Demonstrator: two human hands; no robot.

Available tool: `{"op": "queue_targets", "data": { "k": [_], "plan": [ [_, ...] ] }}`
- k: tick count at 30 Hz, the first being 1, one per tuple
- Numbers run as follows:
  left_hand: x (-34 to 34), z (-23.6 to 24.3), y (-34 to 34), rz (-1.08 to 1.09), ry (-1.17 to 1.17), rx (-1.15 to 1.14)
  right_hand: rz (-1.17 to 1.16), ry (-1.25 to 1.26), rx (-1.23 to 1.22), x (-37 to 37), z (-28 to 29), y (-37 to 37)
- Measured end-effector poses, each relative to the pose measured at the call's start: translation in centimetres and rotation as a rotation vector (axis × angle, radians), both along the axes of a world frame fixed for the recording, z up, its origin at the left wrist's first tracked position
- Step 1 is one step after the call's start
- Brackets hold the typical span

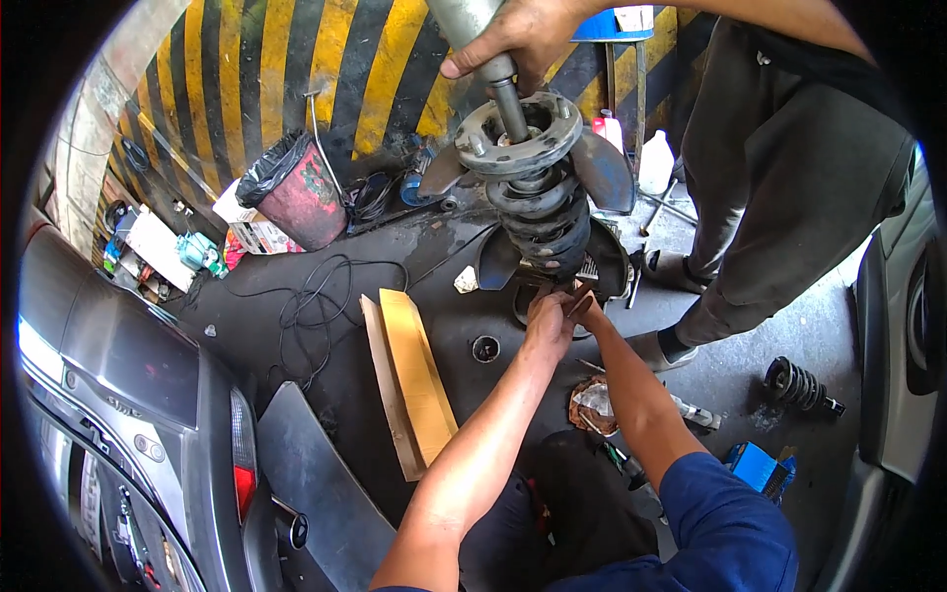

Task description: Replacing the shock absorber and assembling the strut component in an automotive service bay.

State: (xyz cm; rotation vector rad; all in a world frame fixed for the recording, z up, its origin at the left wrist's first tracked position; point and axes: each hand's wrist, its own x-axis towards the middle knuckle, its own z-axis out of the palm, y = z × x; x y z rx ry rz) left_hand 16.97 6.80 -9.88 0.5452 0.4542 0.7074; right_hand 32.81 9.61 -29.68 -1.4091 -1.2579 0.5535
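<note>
A strut with a dark coil spring stands upright in a spring compressor, whose curved dark plates flank it. Its round top mount faces up. Both of my arms reach to its foot. My left hand is closed around the lower end, by a rust-brown metal bracket. Just beside it, my right hand grips the same bracket; its fingers are partly hidden. Above, a co-worker's hand holds a grey cylindrical power tool, its socket on the strut's top.
The co-worker's legs stand at the right. An opened cardboard box and a small round cup lie left of my arms, near a black cable. Another coil-spring strut lies right. Cars flank both sides; a red bucket stands behind.
</note>
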Motion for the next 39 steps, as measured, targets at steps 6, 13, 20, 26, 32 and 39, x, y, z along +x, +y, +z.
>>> {"op": "queue_targets", "data": {
  "k": [6, 13, 20, 26, 32, 39],
  "plan": [
    [0.0, -0.7, 0.5, -0.018, 0.012, -0.045, -0.065, 0.022, -0.024, 0.2, -1.1, 0.9],
    [0.1, 0.1, -0.3, -0.036, 0.003, 0.044, -0.061, 0.131, -0.075, 1.9, -4.8, 2.0],
    [0.6, 0.8, -0.9, -0.027, 0.012, 0.018, -0.123, 0.17, -0.054, 3.1, -6.2, 1.6],
    [0.0, 0.4, -0.2, -0.014, 0.03, 0.015, -0.017, 0.238, -0.021, 1.0, -2.1, 0.8],
    [-3.7, -0.8, 1.8, 0.043, 0.079, 0.045, 0.116, 0.301, 0.106, -5.3, -0.7, 2.9],
    [3.4, 3.0, -3.0, -0.244, -0.09, 0.08, -0.104, -0.181, 0.224, 12.5, -9.9, 0.5]
  ]
}}
